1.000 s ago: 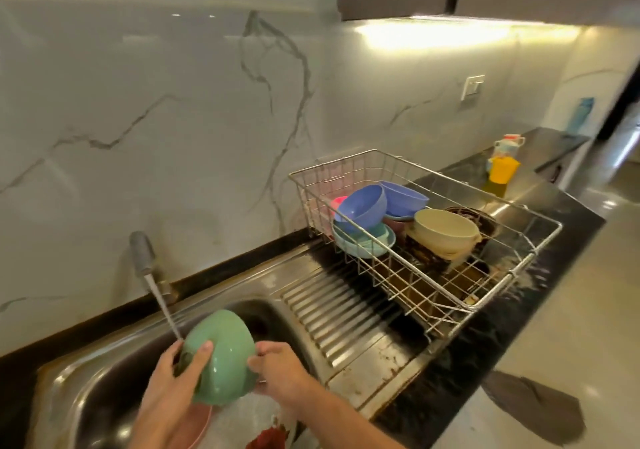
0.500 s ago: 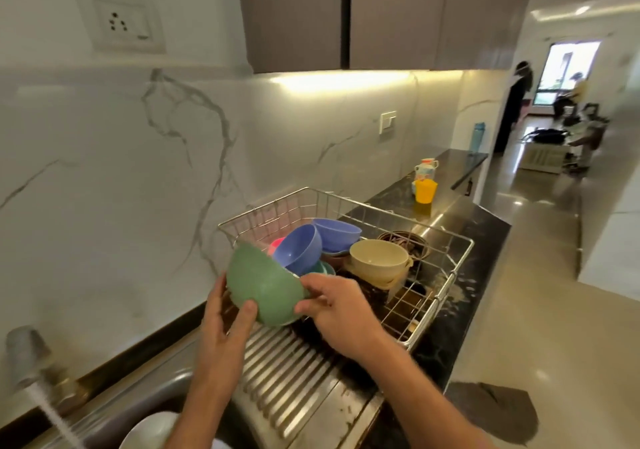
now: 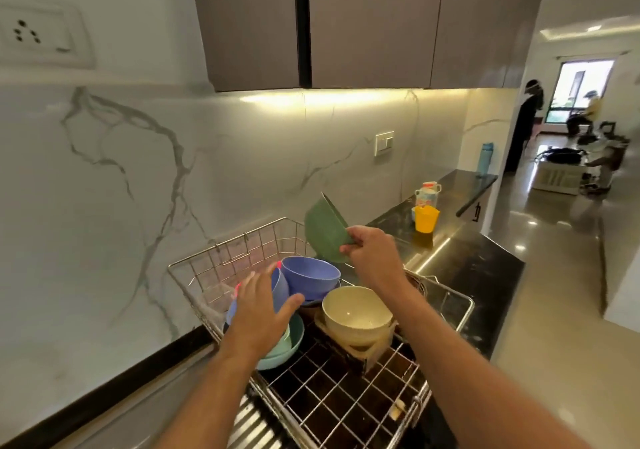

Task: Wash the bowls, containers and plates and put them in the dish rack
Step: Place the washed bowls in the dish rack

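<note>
Green bowl [image 3: 325, 230] tilted, mouth toward upper right, pinched by right hand [image 3: 372, 258] above dish rack [image 3: 446, 296]; left hand [image 3: 259, 304] spread flat on blue bowl [image 3: 280, 284]; dark desk [image 3: 478, 265].

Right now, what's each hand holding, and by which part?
Right hand pinches the green bowl at its rim. Left hand, fingers spread over the blue bowl, holds nothing.

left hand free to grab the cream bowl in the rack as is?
Probably yes. The left hand is open, holds nothing, and hovers over the blue bowls just beside the cream bowl. That bowl sits upright with its rim exposed; the right hand holds the green bowl higher up, out of the way.
</note>
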